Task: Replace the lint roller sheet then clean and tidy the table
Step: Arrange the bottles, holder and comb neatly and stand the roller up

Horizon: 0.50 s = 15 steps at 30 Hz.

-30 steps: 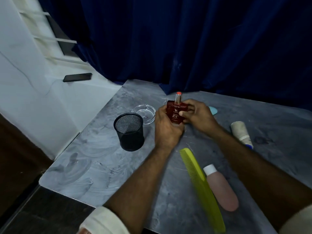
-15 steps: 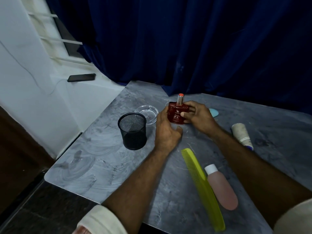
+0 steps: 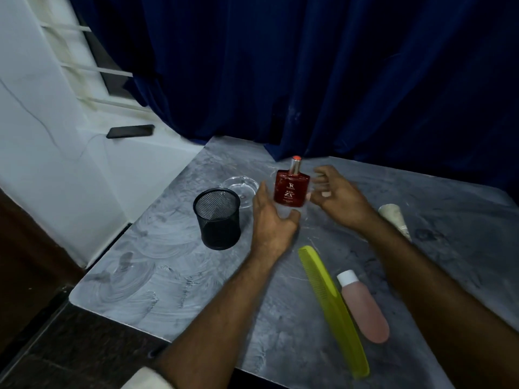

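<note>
Perfume bottle [image 3: 292,188], red with a silver neck, stands upright on the grey bench [image 3: 168,276] between your two hands. Your left hand [image 3: 273,223] is just beside its left side with the grip spread, and your right hand [image 3: 338,196] is near its right side with the fingers also spread (I cannot tell if any fingertip touches the glass). Left of the bottle you see a clear glass dish [image 3: 243,188] and a black mesh cup [image 3: 219,219]. Nearer to you lie a yellow-green comb [image 3: 332,307] and, just beside it, a pink bottle [image 3: 363,308] with a white cap. The lint roller [image 3: 394,220] lies at the right, partly hidden behind your right forearm.
</note>
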### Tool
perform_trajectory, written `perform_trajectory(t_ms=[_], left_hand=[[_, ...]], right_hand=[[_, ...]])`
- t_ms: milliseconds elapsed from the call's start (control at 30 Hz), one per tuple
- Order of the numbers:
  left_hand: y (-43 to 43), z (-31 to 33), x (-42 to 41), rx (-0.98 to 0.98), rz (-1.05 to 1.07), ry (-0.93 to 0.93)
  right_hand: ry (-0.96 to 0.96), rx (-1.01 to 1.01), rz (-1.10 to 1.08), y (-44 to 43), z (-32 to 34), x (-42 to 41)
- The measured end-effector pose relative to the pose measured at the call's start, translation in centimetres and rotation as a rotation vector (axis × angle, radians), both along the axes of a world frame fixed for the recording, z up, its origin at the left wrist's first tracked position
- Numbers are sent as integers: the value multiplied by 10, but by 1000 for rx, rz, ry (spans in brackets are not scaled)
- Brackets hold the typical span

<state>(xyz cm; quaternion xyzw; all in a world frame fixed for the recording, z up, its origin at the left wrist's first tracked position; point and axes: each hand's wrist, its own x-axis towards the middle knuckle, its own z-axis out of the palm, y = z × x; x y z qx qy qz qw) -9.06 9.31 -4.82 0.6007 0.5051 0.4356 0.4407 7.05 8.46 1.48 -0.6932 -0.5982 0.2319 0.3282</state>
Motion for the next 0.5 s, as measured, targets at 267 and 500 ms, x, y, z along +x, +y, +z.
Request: perform_trajectory(t_ms=[267, 500], left_hand=[[-72, 27, -19, 178, -320, 209], [-76, 28, -1, 293, -424, 864]], right_hand=[[-324, 87, -208, -172, -2, 3], [-517, -117, -315, -233, -41, -21]])
